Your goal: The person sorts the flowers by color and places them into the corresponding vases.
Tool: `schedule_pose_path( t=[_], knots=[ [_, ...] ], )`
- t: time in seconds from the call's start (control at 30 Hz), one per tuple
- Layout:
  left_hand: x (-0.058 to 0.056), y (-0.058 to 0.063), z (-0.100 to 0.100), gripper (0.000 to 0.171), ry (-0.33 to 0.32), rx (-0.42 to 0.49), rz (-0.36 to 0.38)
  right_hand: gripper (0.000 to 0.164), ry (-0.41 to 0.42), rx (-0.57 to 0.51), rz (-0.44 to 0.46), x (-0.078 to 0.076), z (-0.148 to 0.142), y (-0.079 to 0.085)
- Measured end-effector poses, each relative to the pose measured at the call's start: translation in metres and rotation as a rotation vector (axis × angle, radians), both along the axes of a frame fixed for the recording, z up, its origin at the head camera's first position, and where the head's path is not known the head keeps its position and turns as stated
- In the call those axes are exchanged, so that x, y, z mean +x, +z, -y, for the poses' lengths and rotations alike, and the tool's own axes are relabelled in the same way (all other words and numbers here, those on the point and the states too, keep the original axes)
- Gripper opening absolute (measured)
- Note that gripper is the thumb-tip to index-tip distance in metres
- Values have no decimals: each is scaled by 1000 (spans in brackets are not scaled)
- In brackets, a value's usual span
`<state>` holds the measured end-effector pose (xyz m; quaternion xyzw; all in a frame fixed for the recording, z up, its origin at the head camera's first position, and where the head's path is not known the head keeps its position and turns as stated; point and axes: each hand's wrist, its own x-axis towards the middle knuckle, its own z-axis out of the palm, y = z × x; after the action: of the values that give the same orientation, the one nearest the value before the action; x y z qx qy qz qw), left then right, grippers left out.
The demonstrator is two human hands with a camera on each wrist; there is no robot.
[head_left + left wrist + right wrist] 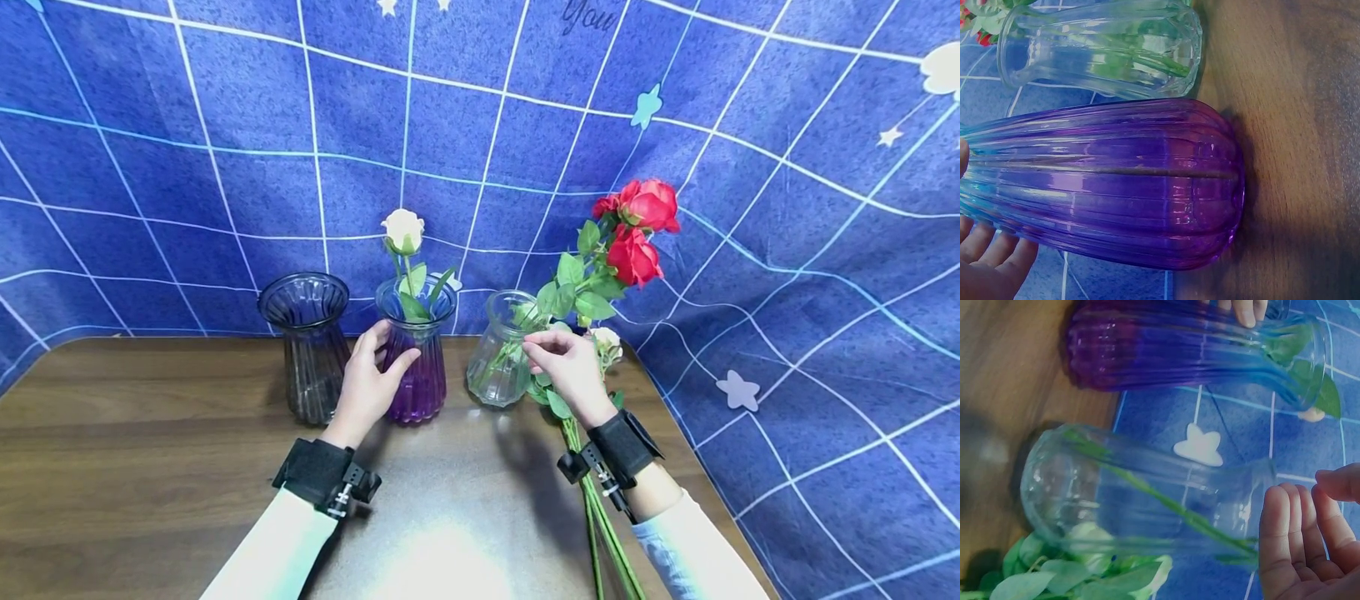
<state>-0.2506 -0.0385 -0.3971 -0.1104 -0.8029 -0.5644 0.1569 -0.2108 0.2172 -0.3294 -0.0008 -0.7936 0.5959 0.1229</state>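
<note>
My left hand [367, 375] holds the neck of a ribbed purple-to-blue glass vase [416, 383], thumb on one side and fingers on the other. A white rose [405, 231] stands upright in it, its stem [1166, 172] reaching down inside. My right hand [566, 367] hovers beside the neck of a clear glass vase [497, 379]. Its thumb touches the index finger [1329, 515], with no object visible between them. Red roses [637, 254] lean right out of the clear vase, and their green stem [1166, 500] slants through the glass.
A dark grey glass vase [307, 375] stands at the left. Below my right hand, a white rose [606, 343] and long green stems [600, 508] lie on the wooden table [150, 467]. Blue gridded cloth [247, 108] hangs behind and along the right side.
</note>
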Motion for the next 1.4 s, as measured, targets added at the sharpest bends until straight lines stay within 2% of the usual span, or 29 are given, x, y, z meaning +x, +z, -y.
schedule_pose_path(
  t=[0.33, 0.6, 1.03, 1.4],
  knots=[
    [0, 1, -1, 65, 4, 0, 0, 24, -48, -12, 50, 6, -25, -11],
    [-1, 2, 0, 65, 5, -3, -3, 23, -115, -71, 80, 9, -43, -23],
    [-1, 1, 1, 66, -1, -13, 12, 24, -193, -78, 126, 13, -71, -41],
    [-1, -1, 0, 66, -4, -9, 16, 29, -239, -93, 158, 24, -96, -52]
  ],
)
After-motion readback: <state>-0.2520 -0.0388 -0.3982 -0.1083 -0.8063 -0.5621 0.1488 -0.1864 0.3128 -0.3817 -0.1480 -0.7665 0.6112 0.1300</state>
